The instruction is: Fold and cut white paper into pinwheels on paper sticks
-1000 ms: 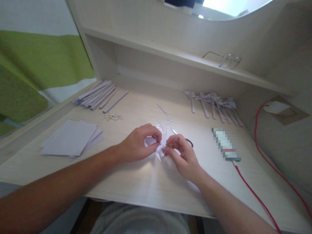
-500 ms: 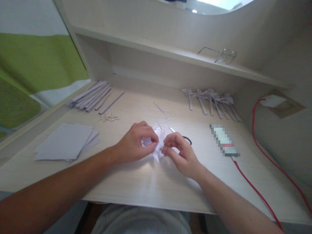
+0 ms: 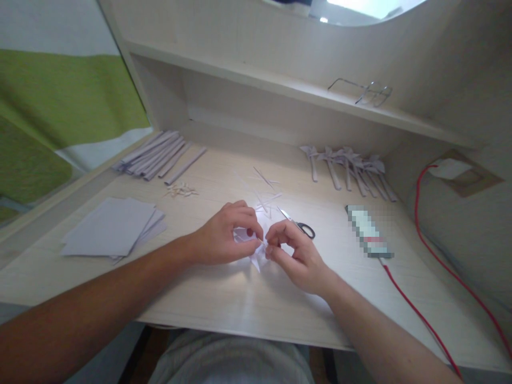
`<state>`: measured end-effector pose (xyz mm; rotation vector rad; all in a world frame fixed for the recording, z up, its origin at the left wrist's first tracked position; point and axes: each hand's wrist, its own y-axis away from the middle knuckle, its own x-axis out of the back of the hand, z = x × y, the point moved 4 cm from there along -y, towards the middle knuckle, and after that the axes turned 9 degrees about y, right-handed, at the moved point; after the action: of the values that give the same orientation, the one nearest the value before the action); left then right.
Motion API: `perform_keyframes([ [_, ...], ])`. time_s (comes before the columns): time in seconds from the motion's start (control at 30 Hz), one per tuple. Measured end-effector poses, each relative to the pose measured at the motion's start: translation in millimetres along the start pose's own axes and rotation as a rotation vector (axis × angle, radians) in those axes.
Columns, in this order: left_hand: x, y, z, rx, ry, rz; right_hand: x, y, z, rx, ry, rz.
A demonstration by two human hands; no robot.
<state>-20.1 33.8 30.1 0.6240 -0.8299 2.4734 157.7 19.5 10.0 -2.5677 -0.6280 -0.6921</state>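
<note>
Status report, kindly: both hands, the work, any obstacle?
Left hand, right hand: pinching at folded white paper, partly hidden. Black-handled metal scissors beyond right hand, apparently not obstructing.

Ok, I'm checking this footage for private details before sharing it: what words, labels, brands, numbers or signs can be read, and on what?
None can be read.
Phone: its screen is pixelated, so any text there is unreadable.
Scissors and white block on the wall: too small and blurred to tell.
Paper sheets: no writing visible on the top one.
</note>
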Motion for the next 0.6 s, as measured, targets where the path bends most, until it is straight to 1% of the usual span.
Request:
perform_keyframes([
  [0.27, 0.2, 2.1, -5.3, 0.019, 0.066, 0.07, 0.0, 0.7, -1.0, 0.044, 0.015, 0.003],
  [0.33, 0.8, 2.1, -6.7, 0.036, 0.095, 0.069, 0.3, 0.5, -0.7, 0.03, 0.021, 0.009],
  [0.43, 4.2, 1.6, -6.8, 0.056, 0.132, 0.088, 1.1, -0.5, 1.9, -0.028, 0.01, 0.045],
  [0.5, 8.6, 1.1, -6.9, 0.067, 0.125, 0.156, 1.9, -1.5, 5.3, -0.086, -0.007, 0.087],
  [0.57, 14.5, 1.6, -9.8, 0.116, 0.062, 0.286, 3.4, -2.5, 9.8, -0.151, -0.032, 0.152],
  [0.6, 17.4, 2.5, -12.5, 0.162, 0.016, 0.36, 4.3, -2.8, 12.0, -0.179, -0.047, 0.188],
])
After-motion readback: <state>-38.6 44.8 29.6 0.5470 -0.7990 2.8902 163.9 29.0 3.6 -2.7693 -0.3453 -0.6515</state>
